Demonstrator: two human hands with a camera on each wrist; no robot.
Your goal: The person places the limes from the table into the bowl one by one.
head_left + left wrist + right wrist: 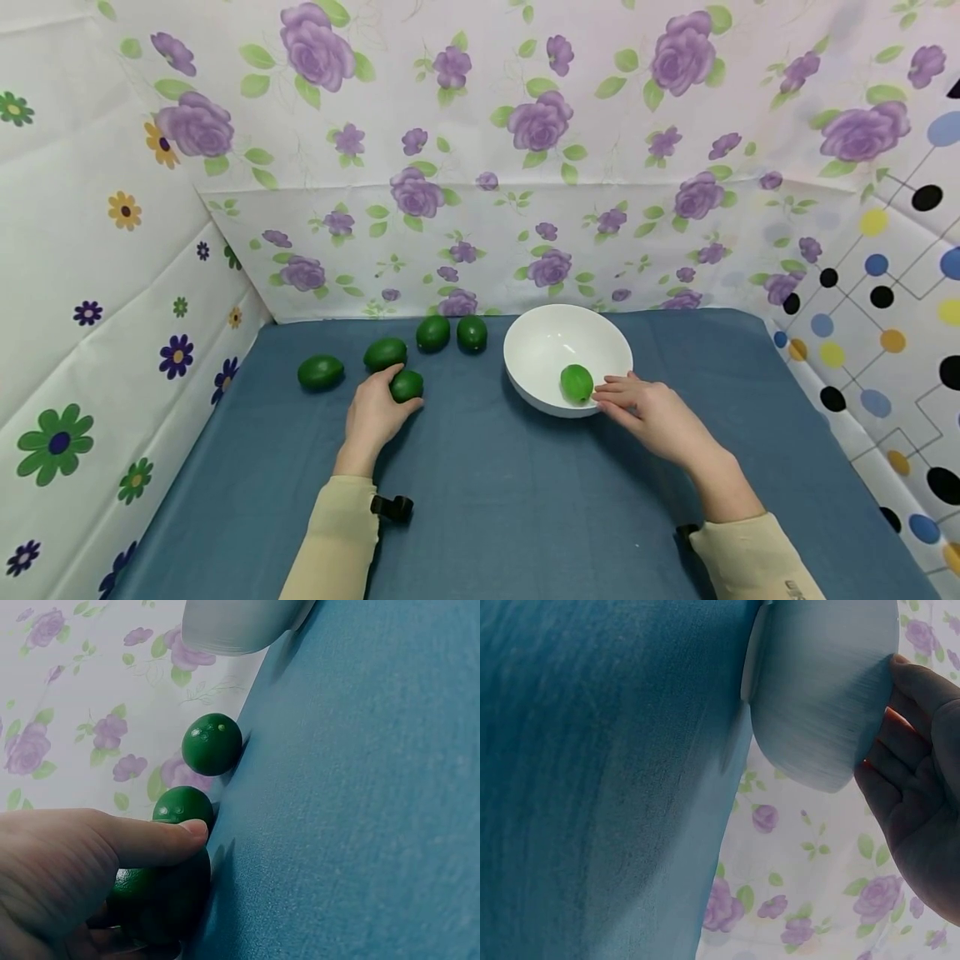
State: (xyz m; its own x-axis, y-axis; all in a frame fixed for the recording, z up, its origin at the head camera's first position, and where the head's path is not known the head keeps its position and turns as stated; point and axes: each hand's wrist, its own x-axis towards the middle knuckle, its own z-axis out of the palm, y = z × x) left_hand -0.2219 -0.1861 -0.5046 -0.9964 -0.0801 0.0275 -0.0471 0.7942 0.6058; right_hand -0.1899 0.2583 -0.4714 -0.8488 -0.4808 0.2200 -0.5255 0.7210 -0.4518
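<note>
My left hand (377, 412) has thumb and fingers around a dark green lime (407, 386) on the cloth; in the left wrist view the thumb lies across this lime (161, 896) and the other fingers are mostly hidden. Another lime (385, 354) lies just behind it. My right hand (652, 414) touches the near right rim of a white bowl (536, 358) with nearly straight fingers. One brighter green lime (577, 383) sits inside the bowl. From the right wrist view, the fingertips meet the edge of the bowl (817, 697).
To the left lies a lime (321, 372), and two more, a lime (432, 333) and its neighbour lime (472, 333), rest near the back edge. Blue cloth (480, 500) covers the table. A flowered curtain (480, 242) stands behind, with patterned sheets at both sides.
</note>
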